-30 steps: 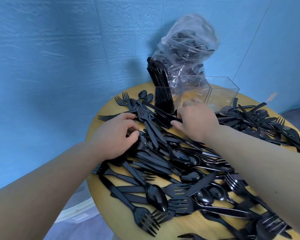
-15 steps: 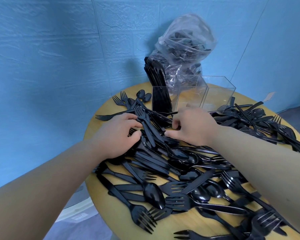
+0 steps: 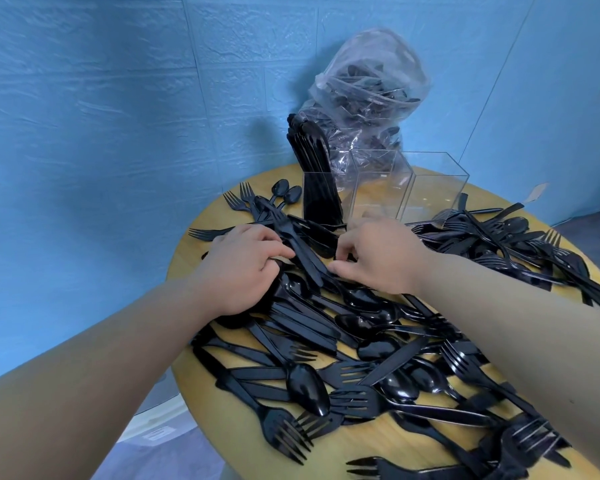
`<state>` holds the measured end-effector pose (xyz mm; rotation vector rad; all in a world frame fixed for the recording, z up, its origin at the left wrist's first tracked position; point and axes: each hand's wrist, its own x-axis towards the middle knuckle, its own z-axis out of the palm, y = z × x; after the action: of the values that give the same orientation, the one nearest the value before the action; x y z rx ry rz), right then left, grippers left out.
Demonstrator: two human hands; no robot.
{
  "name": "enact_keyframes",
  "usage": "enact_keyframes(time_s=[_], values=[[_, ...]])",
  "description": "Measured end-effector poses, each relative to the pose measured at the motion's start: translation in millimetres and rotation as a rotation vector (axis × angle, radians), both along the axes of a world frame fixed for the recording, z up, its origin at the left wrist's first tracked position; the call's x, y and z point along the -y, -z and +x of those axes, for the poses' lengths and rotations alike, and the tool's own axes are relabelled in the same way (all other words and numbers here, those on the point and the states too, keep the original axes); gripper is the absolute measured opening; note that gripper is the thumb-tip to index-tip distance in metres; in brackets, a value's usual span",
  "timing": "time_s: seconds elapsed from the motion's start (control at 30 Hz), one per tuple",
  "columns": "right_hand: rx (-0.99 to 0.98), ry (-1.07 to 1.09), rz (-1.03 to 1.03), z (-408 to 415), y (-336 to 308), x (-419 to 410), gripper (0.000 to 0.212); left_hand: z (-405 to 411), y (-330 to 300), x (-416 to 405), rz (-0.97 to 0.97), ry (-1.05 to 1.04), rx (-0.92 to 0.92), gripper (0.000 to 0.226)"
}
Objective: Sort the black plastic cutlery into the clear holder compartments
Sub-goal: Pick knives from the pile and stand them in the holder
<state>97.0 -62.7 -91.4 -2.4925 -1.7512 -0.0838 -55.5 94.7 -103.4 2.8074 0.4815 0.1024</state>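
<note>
Both hands rest on the heap of black cutlery (image 3: 378, 344) spread over the round wooden surface (image 3: 222, 420). The left hand (image 3: 243, 268) curls its fingers round several knives (image 3: 300, 252), which run lengthwise away from the person toward the clear holder (image 3: 385, 188). The right hand (image 3: 378, 254) pinches at pieces beside them. The holder's leftmost compartment holds upright knives.
</note>
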Motion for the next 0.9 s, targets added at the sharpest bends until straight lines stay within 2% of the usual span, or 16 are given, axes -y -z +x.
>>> enact_keyframes(time_s=[0.1,0.2,0.27,0.37,0.5,0.77,0.9], values=[[0.057,0.043,0.05,3,0,-2,0.027,2,1,0,0.042,-0.003,-0.049,0.052],[0.038,0.048,0.14,2,-1,-3,0.042,3,1,1,0.052,-0.011,-0.05,0.056],[-0.015,0.037,0.087,-2,-1,-5,0.047,4,1,1,0.049,-0.011,-0.054,0.057],[0.034,0.052,0.013,0,-1,-8,0.036,4,2,1,0.014,-0.023,-0.044,0.056],[0.113,0.102,0.101,8,-1,-4,0.031,2,1,1,-0.005,-0.025,-0.045,0.049],[0.102,0.195,0.133,14,-3,6,0.031,0,0,0,-0.011,-0.053,0.033,0.047],[0.075,0.205,0.179,12,-3,7,0.019,1,1,-6,0.017,-0.075,0.04,0.042]])
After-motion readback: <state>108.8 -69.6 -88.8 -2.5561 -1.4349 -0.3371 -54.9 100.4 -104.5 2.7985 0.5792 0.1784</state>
